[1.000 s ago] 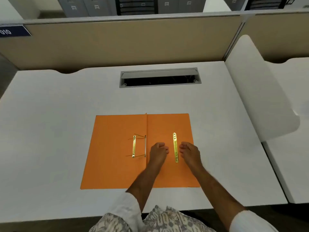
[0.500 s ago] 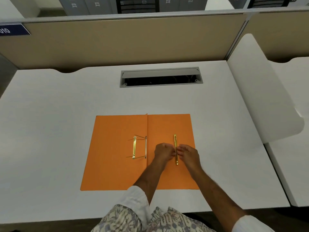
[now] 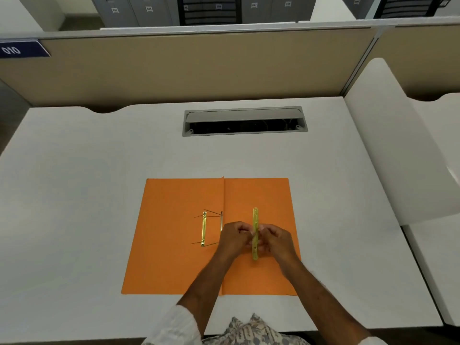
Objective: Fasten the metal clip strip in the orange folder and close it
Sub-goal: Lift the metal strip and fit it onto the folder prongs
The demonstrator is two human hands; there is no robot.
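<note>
Pinching the metal clip strip (image 3: 255,232), both hands' grips close above the orange folder (image 3: 174,257); partition tag (image 3: 23,49) reads "010".

Both hands are closing in on the loose clip strip (image 3: 255,234) lying on the right leaf of the orange folder (image 3: 174,257): a second ago they flanked it apart; now the left hand (image 3: 235,239) and right hand (image 3: 276,239) are pinching its middle from either side.

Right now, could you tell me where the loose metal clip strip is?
The clip strip is over the orange folder's right half, pinched between the left hand and right hand.
</note>
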